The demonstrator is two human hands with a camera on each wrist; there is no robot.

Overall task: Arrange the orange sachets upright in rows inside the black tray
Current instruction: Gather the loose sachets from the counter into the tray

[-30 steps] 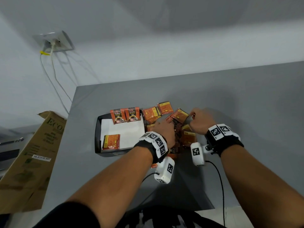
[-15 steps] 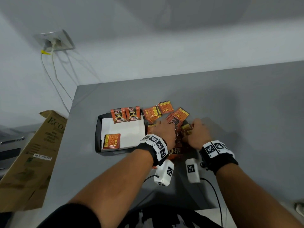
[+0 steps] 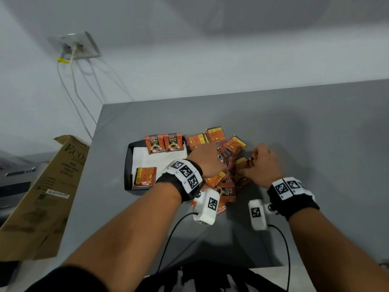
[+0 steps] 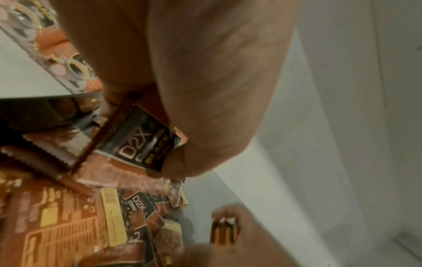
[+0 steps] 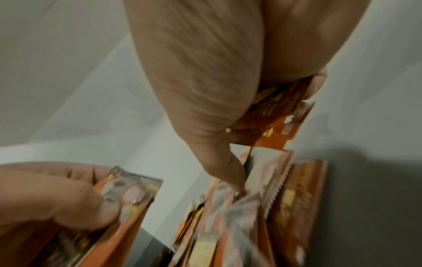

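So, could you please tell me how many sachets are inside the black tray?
3: two upright sachets at the black tray's far edge, one flat sachet near its front.

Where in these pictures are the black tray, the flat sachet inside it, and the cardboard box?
black tray point(image 3: 127, 165): head view, its left rim.
flat sachet point(image 3: 145, 176): head view, middle of its printed back.
cardboard box point(image 3: 45, 193): head view, its printed side.

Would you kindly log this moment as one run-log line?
left hand: grips sachet from pile | right hand: grips sachets | black tray: two sachets upright, one flat
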